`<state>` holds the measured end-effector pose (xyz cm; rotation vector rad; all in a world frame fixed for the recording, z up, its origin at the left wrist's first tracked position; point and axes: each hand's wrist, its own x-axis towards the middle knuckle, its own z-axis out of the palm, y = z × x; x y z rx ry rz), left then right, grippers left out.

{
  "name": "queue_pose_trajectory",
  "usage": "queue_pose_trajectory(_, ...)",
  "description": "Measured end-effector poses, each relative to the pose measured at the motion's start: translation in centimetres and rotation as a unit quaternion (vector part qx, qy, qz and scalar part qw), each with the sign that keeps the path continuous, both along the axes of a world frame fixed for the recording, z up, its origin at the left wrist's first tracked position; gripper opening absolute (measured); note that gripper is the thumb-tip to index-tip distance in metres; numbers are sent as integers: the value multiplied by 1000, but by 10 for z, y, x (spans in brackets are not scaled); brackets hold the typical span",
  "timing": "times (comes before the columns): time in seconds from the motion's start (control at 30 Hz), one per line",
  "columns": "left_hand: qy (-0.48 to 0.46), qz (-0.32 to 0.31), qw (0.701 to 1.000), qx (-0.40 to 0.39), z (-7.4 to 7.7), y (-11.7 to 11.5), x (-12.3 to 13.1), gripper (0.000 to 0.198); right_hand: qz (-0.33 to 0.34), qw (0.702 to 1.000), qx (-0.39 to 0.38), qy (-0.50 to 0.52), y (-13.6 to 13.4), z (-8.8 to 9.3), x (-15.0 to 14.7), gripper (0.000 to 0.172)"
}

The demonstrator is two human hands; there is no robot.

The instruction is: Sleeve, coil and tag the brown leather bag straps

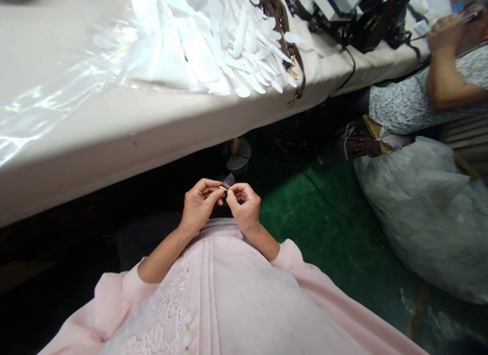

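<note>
Close to my waist, my left hand and my right hand meet with their fingertips pinched together. Between them is a short dark strap piece with a narrow gold-coloured metal fitting along its lower edge. My left thumb and fingers grip its left side. The right thumb and forefinger pinch at the fitting's right end. Fingers partly cover the fitting, so its exact kind cannot be made out.
Ahead is a cloth-covered table bearing a heap of white strips in clear plastic. Brown straps with gold clasps hang over its edge. At right, a co-worker's arm is above a large filled plastic bag on the green floor.
</note>
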<state>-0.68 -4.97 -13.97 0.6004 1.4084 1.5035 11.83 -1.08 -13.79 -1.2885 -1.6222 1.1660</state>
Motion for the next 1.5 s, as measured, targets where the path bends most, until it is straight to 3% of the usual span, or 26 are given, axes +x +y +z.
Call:
queue_pose_trajectory(0.1, 48, -15, 999, 9, -3, -2, 1, 17, -9, 1000, -25, 4, 7, -2, 3, 18)
queue_pose_trajectory(0.3, 170, -53, 984, 23, -13, -6, -1, 10, 53, 997, -33, -38, 12, -6, 11, 14)
queue_pose_trajectory(0.57, 330, -104, 938, 4, -14, -7, -4, 23, 114, 957, 199, -178, 5, -8, 12, 11)
queue_pose_trajectory(0.67, 377, -101, 921, -5, -15, -5, -2, 23, 116, 942, 243, -203, 3, -12, 12, 13)
queue_pose_trajectory(0.77, 311, -97, 945, -30, -14, -1, -3, 24, 102, 952, 223, -184, 6, -15, 12, 11)
queue_pose_trajectory(0.87, 129, -105, 984, -62, -13, 3, -7, 36, 67, 970, 185, -145, 10, -16, 13, 7)
queue_pose_trajectory(1.0, -43, -106, 990, -80, -10, 11, -10, 43, 94, 959, 220, -149, 8, -15, 13, 10)
queue_pose_trajectory(1.13, -48, -100, 990, -83, -8, 15, -4, 41, 124, 943, 249, -181, 2, -15, 12, 12)
queue_pose_trajectory(1.23, -88, -123, 987, -54, -9, 15, 3, 44, 79, 970, 183, -137, 10, -9, 16, 9)
queue_pose_trajectory(1.37, -151, -217, 964, 5, -8, 16, 15, 49, -41, 997, 61, -12, 40, 9, 27, 13)
queue_pose_trajectory(1.5, -79, -344, 935, 39, 10, 28, 22, 37, -109, 989, 48, 91, 79, 37, 44, 18)
